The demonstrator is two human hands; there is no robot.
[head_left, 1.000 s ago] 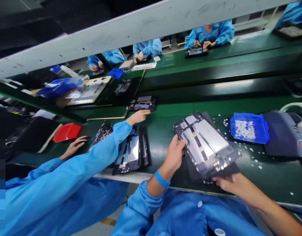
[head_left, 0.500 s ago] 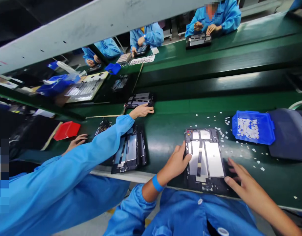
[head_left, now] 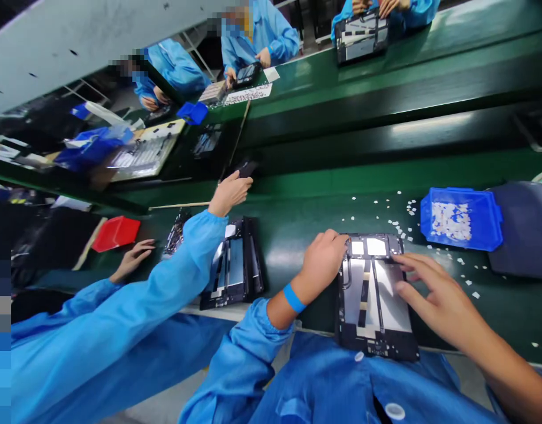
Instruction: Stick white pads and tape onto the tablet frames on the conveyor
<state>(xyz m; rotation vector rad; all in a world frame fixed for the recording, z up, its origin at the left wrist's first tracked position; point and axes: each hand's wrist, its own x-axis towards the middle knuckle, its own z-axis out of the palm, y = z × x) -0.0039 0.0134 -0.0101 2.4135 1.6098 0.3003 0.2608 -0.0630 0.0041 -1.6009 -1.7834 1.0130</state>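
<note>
At edge of bench (head_left: pixel 293 206), device (head_left: pixel 390 294) shifted closer, left hand (head_left: pixel 324 259) higher

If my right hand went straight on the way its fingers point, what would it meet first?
The device: your right hand looks to be at its right edge, though contact is hard to judge. Beyond, roughly in line, is your left hand.

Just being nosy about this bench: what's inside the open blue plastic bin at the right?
Many small white pieces lie in the open blue plastic bin; whatever they cover cannot be seen.
</note>
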